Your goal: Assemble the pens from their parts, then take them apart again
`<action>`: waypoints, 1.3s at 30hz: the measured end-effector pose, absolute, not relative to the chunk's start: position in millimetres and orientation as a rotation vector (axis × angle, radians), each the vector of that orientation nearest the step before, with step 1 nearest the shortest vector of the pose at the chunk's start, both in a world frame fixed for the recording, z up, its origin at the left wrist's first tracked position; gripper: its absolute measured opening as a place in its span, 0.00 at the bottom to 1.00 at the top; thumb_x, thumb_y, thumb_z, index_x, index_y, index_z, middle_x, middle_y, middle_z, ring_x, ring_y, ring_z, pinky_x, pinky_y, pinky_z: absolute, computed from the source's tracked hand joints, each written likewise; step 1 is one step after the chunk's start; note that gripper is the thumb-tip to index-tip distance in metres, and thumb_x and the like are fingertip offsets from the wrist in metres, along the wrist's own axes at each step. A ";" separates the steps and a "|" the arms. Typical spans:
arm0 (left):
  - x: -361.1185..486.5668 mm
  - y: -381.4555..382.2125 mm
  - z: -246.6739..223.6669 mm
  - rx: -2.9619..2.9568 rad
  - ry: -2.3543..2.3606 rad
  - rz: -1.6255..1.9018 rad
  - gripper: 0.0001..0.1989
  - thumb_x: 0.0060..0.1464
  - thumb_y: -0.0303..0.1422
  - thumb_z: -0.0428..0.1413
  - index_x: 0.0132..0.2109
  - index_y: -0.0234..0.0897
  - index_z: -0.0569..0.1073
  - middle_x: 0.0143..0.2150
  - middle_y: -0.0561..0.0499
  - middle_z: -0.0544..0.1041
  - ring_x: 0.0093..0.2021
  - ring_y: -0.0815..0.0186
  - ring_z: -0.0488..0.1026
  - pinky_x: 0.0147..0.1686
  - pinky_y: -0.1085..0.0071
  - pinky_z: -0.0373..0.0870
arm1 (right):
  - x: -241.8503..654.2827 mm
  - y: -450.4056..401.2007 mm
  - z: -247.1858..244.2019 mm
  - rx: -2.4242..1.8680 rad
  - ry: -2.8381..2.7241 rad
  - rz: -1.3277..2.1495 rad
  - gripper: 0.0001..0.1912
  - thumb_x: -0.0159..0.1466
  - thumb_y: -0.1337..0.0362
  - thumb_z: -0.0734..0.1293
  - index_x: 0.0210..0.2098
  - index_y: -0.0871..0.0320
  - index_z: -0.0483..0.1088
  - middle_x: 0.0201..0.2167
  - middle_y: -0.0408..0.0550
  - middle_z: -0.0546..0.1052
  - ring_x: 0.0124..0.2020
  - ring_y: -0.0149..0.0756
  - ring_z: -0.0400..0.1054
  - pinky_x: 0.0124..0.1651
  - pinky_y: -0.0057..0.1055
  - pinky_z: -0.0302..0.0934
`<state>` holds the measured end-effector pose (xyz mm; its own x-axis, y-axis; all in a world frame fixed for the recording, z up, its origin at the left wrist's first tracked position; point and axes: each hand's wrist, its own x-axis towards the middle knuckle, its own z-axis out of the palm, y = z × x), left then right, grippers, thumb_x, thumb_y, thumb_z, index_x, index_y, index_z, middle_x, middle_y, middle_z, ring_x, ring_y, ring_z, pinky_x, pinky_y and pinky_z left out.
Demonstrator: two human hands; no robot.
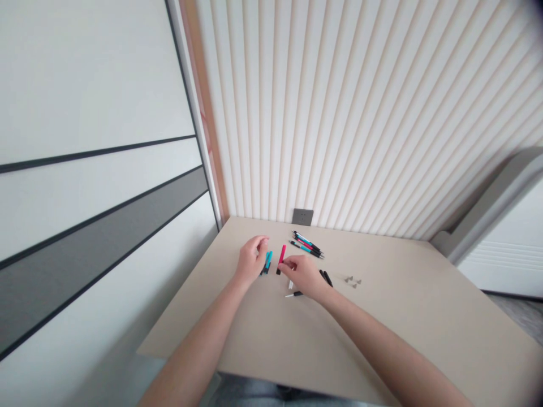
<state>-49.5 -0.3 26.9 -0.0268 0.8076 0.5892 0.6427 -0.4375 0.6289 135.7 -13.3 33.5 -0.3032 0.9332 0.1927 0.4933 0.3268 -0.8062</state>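
My left hand (pixel 251 260) is over the left part of the table, its fingers curled together beside blue-and-black pen parts (pixel 268 261); whether it holds anything is hidden. My right hand (pixel 304 274) has its fingertips pinched at the lower part of a red-and-black pen piece (pixel 282 255), which lies between the two hands. Just below the right fingers are a white piece (pixel 291 285) and a black part with a pale thin tip (pixel 294 294). Black pen parts (pixel 326 277) show past the right hand's far side.
Several assembled-looking pens (pixel 307 245) lie in a group toward the wall. Small metallic pieces (pixel 353 281) sit to the right. Behind the table (pixel 399 316) are a ribbed wall and a dark socket (pixel 302 217); a white cabinet stands left.
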 end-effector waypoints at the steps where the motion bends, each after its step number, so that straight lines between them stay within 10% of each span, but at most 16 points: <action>1: -49.3 0.8 24.7 2.114 1.546 1.423 0.13 0.64 0.35 0.46 0.46 0.37 0.74 0.43 0.47 0.79 0.43 0.63 0.74 0.45 0.67 0.70 | 133.1 -10.7 31.5 -1.279 -1.958 0.873 0.18 0.61 0.56 0.63 0.18 0.59 0.67 0.15 0.39 0.64 0.20 0.29 0.56 0.25 0.26 0.48; 22: -49.6 5.9 10.5 1.916 1.343 1.051 0.16 0.56 0.36 0.55 0.50 0.37 0.74 0.37 0.50 0.79 0.36 0.64 0.74 0.39 0.70 0.69 | 122.3 -10.7 17.6 -1.354 -2.093 0.725 0.20 0.63 0.60 0.60 0.16 0.59 0.63 0.14 0.39 0.62 0.19 0.28 0.54 0.25 0.26 0.43; 39: -55.3 17.8 -4.3 2.388 1.544 0.805 0.10 0.59 0.33 0.53 0.46 0.38 0.75 0.39 0.47 0.75 0.40 0.61 0.72 0.43 0.67 0.67 | 262.0 -80.4 1.0 -1.776 -2.147 0.103 0.15 0.68 0.63 0.57 0.40 0.54 0.75 0.35 0.48 0.77 0.39 0.39 0.71 0.41 0.31 0.59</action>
<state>-55.3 17.8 -4.3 0.3117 0.8874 0.3396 0.7864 -0.4416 0.4319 262.0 -80.4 1.0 -0.1519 0.9635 0.2206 0.9379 0.2109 -0.2754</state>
